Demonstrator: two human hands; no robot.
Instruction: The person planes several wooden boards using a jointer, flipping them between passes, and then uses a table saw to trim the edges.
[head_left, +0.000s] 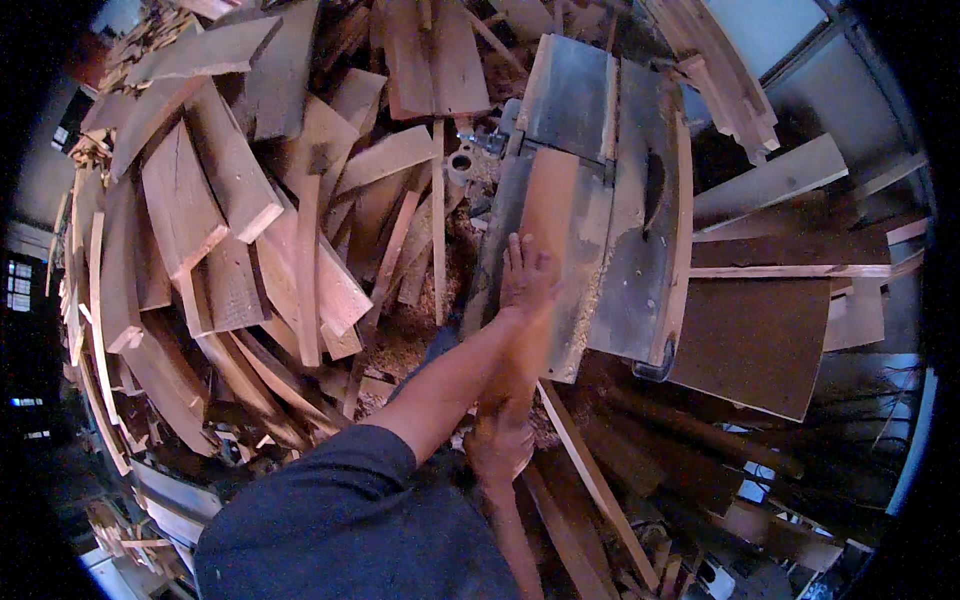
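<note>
Left hand [530, 278], fingers apart, presses a long reddish-brown wooden board [550, 195] flat.
Right hand [499, 450] clasps its near end, likely steadying it on the grey metal machine bed [588, 235].

no readable text, no legible labels, numbers or signs

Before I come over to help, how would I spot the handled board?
Right of the heaped brown planks stands a grey metal machine table. On its left half lies one long orange-brown wooden board. Unlike the loose planks, the fingers of the left hand rest on it.
</note>
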